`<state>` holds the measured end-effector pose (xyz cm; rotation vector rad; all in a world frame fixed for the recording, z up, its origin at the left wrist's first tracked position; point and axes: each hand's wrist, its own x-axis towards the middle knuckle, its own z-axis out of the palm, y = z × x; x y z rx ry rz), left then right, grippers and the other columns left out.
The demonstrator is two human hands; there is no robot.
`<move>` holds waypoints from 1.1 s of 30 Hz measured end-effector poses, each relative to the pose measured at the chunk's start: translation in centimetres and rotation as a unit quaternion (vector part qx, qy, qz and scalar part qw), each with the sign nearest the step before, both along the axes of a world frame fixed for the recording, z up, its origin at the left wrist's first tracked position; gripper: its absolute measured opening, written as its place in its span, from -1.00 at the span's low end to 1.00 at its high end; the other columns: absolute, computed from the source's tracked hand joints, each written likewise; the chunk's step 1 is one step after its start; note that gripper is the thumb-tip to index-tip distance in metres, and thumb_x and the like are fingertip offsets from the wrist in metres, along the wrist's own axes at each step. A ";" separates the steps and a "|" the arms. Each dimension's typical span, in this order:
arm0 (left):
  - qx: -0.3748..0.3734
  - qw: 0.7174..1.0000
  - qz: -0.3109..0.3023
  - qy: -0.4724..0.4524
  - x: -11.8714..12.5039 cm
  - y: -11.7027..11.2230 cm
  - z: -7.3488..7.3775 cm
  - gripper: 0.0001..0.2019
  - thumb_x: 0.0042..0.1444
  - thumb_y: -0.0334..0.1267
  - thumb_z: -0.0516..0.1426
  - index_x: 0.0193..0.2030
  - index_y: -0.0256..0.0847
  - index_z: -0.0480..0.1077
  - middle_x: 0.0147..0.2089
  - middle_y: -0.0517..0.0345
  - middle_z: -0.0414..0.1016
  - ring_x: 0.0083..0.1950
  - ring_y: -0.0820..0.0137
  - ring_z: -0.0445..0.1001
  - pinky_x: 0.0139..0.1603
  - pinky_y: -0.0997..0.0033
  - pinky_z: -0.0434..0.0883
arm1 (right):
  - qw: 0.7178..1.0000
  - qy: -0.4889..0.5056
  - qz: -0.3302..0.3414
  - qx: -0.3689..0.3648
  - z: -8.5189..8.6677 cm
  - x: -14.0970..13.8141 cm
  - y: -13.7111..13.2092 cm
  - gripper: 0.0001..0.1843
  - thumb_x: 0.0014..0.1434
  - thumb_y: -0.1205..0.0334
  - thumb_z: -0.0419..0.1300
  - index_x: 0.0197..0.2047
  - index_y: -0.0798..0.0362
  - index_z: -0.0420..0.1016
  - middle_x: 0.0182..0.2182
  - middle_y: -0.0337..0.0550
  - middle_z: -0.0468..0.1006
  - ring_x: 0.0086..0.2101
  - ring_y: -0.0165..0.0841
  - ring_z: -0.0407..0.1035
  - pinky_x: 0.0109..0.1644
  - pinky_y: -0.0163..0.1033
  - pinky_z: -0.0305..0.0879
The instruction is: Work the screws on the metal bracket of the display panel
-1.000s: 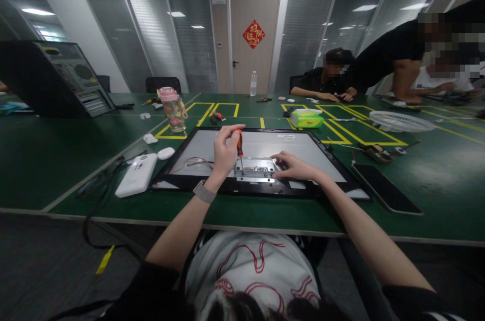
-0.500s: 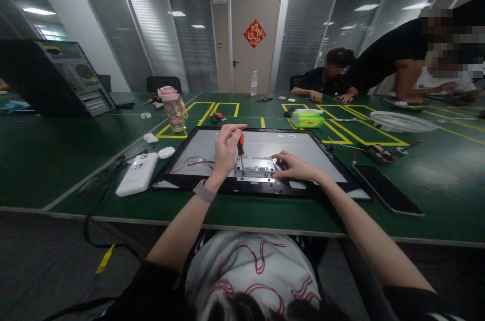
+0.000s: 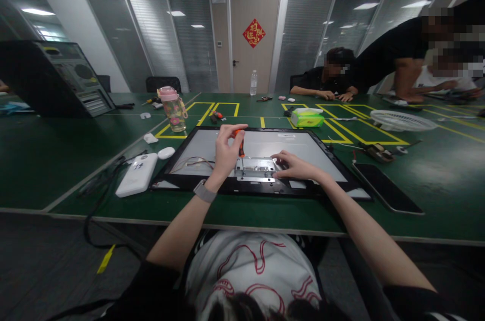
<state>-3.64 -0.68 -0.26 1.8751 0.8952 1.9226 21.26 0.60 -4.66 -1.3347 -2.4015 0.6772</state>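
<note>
A black-framed monitor panel (image 3: pixel 310 143) lies face down on the green table in front of me. A silver metal bracket (image 3: pixel 254 168) sits on its near middle. My left hand (image 3: pixel 226 149) is closed around an orange-handled screwdriver (image 3: pixel 240 143), held upright with its tip on the bracket's left end. My right hand (image 3: pixel 293 165) rests on the bracket's right end, fingers curled and pressing down on it. A grey watch is on my left wrist.
A white power bank (image 3: pixel 137 174) and a white earbud case (image 3: pixel 165 153) lie left of the panel, with cables. A black phone (image 3: pixel 385 188) lies to the right. Farther back stand a pink bottle (image 3: pixel 174 109), a green tissue pack (image 3: pixel 306 118), a PC case (image 3: pixel 56 78) and a fan grille (image 3: pixel 401 121). Other people lean at the far right.
My left hand's fingers have closed further over the screwdriver handle, hiding most of it. My right hand and the panel have stayed where they were.
</note>
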 end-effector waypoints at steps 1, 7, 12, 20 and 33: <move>-0.010 1.000 -0.009 -0.004 0.0 0.0 0.0 -0.79 0.24 -0.16 0.06 -0.12 -0.10 0.49 -0.24 0.12 0.42 -0.23 0.41 0.40 -0.15 0.37 0.36 | 1.000 0.000 0.000 0.000 0.0 0.0 0.0 -0.24 -0.03 -0.21 0.25 0.16 0.00 0.32 -0.07 -0.04 0.32 -0.08 -0.16 0.34 0.06 -0.09 0.28; -0.031 0.999 -0.023 -0.015 -0.1 -0.1 0.1 -0.71 0.27 -0.08 0.00 -0.09 -0.12 0.47 -0.17 0.07 0.45 -0.16 0.37 0.41 -0.18 0.36 0.38 | 1.000 -0.007 0.001 0.009 -0.1 0.0 0.1 -0.24 -0.03 -0.22 0.25 0.16 0.03 0.32 -0.10 -0.05 0.33 -0.09 -0.17 0.34 0.06 -0.10 0.28; -0.034 0.999 -0.032 -0.010 0.0 0.1 -0.1 -0.73 0.24 -0.18 0.06 0.04 -0.07 0.40 -0.11 0.08 0.45 -0.17 0.41 0.42 -0.16 0.37 0.39 | 1.000 -0.003 -0.001 0.006 -0.1 0.0 0.1 -0.25 -0.03 -0.20 0.25 0.16 0.03 0.32 -0.09 -0.04 0.32 -0.10 -0.18 0.34 0.04 -0.11 0.29; -0.060 0.987 -0.141 -0.042 0.2 0.2 0.0 -0.67 0.27 -0.28 -0.11 0.05 -0.19 0.38 -0.05 0.01 0.51 -0.17 0.39 0.48 -0.11 0.31 0.41 | 1.000 0.002 0.002 0.007 -0.1 0.0 0.0 -0.24 -0.04 -0.20 0.26 0.15 0.04 0.33 -0.12 -0.05 0.33 -0.13 -0.19 0.35 0.01 -0.12 0.30; -0.016 1.000 -0.019 0.016 -0.1 0.1 0.1 -0.70 0.26 -0.30 -0.04 -0.02 -0.13 0.47 -0.16 0.09 0.45 -0.13 0.39 0.39 -0.04 0.34 0.34 | 1.000 0.003 0.005 0.007 -0.1 0.1 0.1 -0.24 -0.03 -0.19 0.26 0.16 0.03 0.32 -0.10 -0.04 0.33 -0.11 -0.18 0.34 0.04 -0.10 0.28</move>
